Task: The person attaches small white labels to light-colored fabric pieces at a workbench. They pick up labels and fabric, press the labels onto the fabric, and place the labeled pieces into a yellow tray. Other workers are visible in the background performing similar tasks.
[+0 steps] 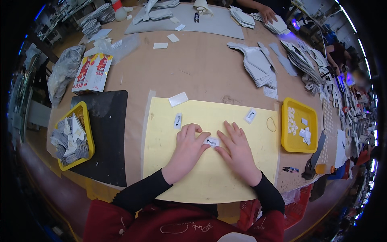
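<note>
A small white label (212,141) with dark print lies low on the yellow sheet (181,177), between my two hands. My left hand (186,144) grips its left end with thumb and forefinger, the other fingers curled. At its right end my right hand (238,148) has its thumb on the label's edge and its forefinger just above, the remaining fingers spread on the sheet. Two similar printed labels, one on the left (177,120) and one on the right (250,115), lie farther up. A plain whitish rectangular piece (178,99) rests across the sheet's far edge.
A yellow tray (92,139) of grey and white scraps stands left on a black mat (115,161). Another yellow tray (285,139) at right holds small white pieces. Nearby are snips (291,170) and a rubber band (271,124). Grey-white cut pieces (258,66) are stacked beyond; another person's hand (267,14) touches a pile.
</note>
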The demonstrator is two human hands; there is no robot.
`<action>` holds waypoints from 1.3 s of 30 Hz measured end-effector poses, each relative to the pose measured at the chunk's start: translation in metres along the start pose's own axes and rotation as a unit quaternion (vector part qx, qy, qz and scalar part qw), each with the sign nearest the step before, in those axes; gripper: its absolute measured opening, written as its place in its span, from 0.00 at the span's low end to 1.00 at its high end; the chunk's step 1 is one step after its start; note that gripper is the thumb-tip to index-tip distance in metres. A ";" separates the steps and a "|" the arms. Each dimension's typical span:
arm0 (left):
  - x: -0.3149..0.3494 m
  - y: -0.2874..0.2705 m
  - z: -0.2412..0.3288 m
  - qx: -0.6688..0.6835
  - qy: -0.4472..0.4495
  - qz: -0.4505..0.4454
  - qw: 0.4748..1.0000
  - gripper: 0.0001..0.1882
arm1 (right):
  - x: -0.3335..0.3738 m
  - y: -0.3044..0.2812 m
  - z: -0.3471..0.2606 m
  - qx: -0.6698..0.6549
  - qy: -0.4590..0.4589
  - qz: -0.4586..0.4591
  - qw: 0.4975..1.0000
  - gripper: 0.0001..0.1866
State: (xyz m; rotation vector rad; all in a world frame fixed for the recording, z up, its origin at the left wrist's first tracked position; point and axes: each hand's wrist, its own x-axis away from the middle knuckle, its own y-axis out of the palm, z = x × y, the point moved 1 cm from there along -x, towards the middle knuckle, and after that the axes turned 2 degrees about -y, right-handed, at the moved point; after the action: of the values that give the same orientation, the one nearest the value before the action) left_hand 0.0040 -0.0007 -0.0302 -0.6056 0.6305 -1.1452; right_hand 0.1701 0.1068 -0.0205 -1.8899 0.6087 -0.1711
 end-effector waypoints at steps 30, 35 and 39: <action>-0.004 -0.014 0.002 0.489 -0.177 -0.098 0.848 0.11 | 0.004 0.000 0.004 -0.688 0.234 -0.024 0.686 0.09; -0.004 -0.011 0.002 0.567 -0.216 -0.117 0.787 0.14 | -0.001 0.001 0.006 -0.652 0.264 0.026 0.710 0.09; -0.003 -0.012 0.000 0.575 -0.219 -0.078 0.784 0.15 | -0.003 -0.010 -0.005 -0.288 0.015 0.233 0.929 0.14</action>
State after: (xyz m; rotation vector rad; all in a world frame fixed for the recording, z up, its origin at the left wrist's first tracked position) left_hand -0.0043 -0.0010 -0.0216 0.1680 -0.5678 -1.2471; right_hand 0.1689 0.1066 -0.0092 -2.2290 1.2096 0.3249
